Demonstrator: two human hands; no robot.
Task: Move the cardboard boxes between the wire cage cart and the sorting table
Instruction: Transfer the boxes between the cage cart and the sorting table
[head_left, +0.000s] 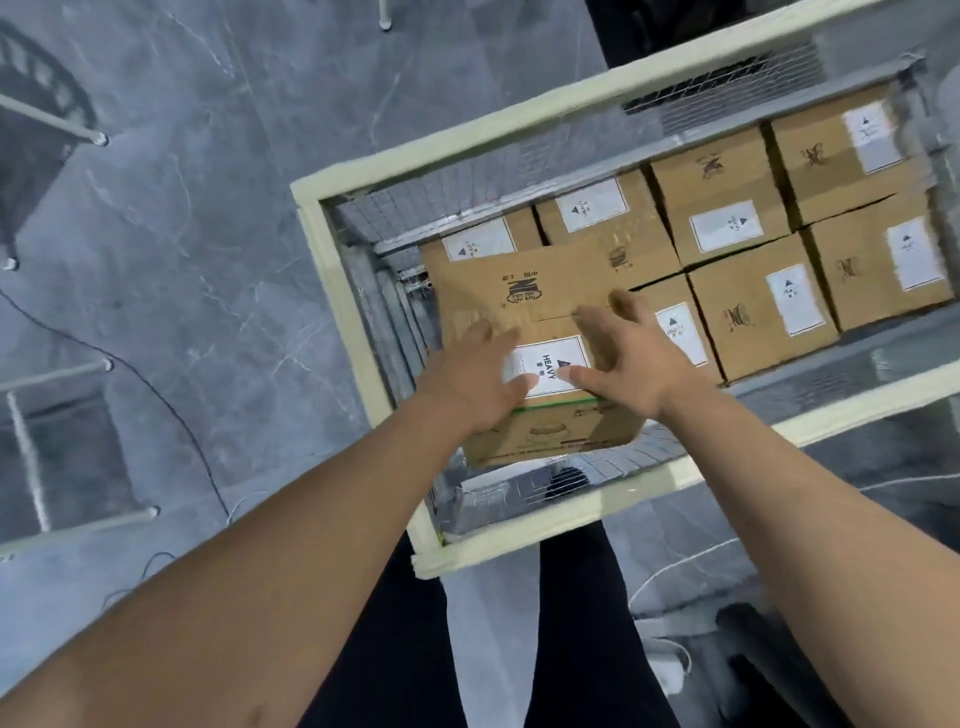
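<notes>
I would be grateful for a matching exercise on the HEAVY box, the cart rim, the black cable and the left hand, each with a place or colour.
Things:
1 HEAVY box
2 cart rim
3 black cable
4 left hand

Place or colour:
a cream
b on the grey floor, beside the cart
c thumb on the white label
d on top of other boxes

Pairs: 1-d, 2-a, 3-b, 4-c
</notes>
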